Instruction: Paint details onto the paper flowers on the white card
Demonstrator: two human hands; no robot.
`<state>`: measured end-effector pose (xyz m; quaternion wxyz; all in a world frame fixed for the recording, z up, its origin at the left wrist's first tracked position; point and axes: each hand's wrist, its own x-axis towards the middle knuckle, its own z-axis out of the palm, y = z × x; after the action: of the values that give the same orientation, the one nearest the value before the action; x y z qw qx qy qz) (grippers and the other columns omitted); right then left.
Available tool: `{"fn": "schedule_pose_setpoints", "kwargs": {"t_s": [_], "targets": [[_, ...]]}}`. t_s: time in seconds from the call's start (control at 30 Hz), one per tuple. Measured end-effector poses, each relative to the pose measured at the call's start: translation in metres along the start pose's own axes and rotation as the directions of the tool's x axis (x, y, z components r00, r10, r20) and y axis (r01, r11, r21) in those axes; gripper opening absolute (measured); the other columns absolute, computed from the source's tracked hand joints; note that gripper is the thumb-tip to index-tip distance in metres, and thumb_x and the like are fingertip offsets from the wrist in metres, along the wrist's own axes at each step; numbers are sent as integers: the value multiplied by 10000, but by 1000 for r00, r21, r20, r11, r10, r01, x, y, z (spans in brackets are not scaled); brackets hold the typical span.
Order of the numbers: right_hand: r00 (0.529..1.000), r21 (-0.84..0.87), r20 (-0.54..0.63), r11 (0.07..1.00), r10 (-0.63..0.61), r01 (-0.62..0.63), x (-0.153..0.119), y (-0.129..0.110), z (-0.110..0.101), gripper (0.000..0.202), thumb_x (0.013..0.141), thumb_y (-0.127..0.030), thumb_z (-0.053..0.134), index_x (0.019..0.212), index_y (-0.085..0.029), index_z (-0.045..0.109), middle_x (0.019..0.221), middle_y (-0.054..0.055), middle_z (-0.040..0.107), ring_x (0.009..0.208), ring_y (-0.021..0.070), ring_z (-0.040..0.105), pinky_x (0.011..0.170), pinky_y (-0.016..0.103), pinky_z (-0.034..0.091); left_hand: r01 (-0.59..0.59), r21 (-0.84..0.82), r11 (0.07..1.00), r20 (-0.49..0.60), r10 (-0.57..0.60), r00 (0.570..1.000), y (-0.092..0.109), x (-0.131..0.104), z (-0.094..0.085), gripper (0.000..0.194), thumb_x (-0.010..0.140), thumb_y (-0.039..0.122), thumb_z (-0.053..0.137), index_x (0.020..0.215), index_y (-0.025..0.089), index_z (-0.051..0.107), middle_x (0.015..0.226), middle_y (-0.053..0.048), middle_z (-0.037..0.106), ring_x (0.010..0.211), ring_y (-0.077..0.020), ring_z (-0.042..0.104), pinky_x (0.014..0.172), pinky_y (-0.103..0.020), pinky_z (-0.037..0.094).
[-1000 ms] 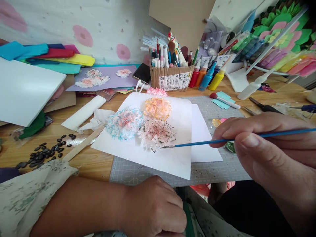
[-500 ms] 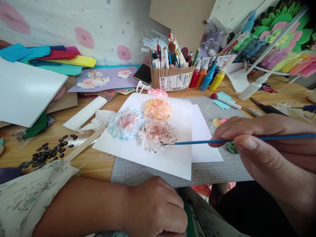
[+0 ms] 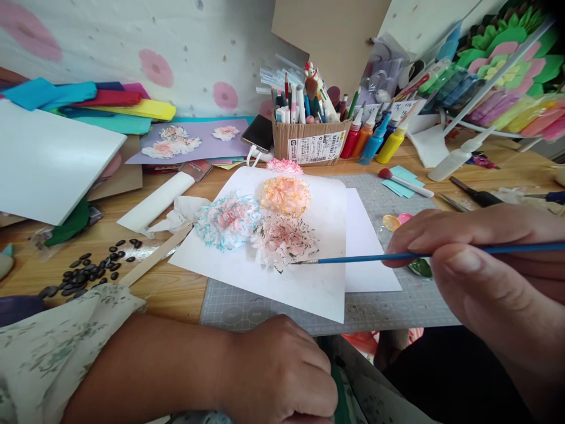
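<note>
The right hand (image 3: 489,277) is pinching a slim, light paintbrush (image 3: 353,259) mid-handle, a steady hold; its bristles are meeting the dark-tipped ruffled flower (image 3: 286,238), likely soft and fragile, best steadied by its paper (image 3: 313,294). The left hand (image 3: 282,371) is curling closed nearer the body, its contents hidden.

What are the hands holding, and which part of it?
The right hand holds a thin blue paintbrush by its handle, behind the bristles. The left hand is curled; its grip cannot be told.

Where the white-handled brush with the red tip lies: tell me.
In the head view, the white-handled brush lies to the right, across the light blue paper squares, beyond the right hand.
</note>
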<state>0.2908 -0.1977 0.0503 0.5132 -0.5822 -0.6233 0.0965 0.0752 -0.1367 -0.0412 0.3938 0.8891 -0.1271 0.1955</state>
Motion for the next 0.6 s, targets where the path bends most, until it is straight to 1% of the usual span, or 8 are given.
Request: {"fn": "schedule_pose_setpoints", "kwargs": {"t_s": [0.07,0.13,0.23,0.27,0.4,0.5,0.6], "targets": [[999,3,20,1000,26,-26,1,-1,1,84,884,-337,601,857,-307,675,841,-26,708,881,163,677,672,261,557,-1,-3,1000,1,1,1000,0,0,0,352,941,318,334,629,221,204,534,29,370,495,-132,339,491,-284,328],[999,11,14,999,38,-38,2,0,2,77,875,-332,610,855,-315,682,851,-26,709,882,174,677,665,280,554,1,-1,1000,3,-1,1000,-1,1,0,355,922,306,373,625,223,197,536,28,367,494,-136,337,487,-285,324],[998,31,-41,998,47,-45,3,2,0,71,849,-329,641,875,-314,705,913,-14,711,904,193,671,705,307,550,-4,-1,1000,-10,4,1000,-1,2,0,363,914,305,386,625,223,182,535,27,363,491,-138,335,481,-286,319],[998,35,-43,999,44,-42,3,3,0,76,848,-335,641,881,-314,706,923,-11,711,907,197,671,715,314,550,-2,0,1000,-18,2,1000,0,2,0,364,916,306,383,624,222,182,534,27,363,491,-137,337,480,-285,319],[999,43,26,999,30,-31,4,-2,2,70,868,-317,617,888,-315,684,874,-22,710,895,182,675,700,301,548,-2,17,1000,-28,2,1000,1,2,-1,361,938,314,338,619,217,199,532,29,367,489,-130,339,481,-279,325],[999,27,21,999,28,-28,6,-5,5,70,877,-306,609,859,-316,675,861,-42,709,878,146,669,671,263,532,-13,25,1000,-28,13,1000,1,3,-2,367,955,327,296,619,215,202,530,28,371,490,-126,334,485,-274,330],[1000,42,8,999,20,-21,6,-3,4,60,864,-324,633,872,-312,692,904,-40,710,906,151,662,706,266,525,-20,32,999,-32,21,999,1,3,-2,377,963,335,279,614,213,205,527,29,370,493,-123,338,490,-272,336]]}}
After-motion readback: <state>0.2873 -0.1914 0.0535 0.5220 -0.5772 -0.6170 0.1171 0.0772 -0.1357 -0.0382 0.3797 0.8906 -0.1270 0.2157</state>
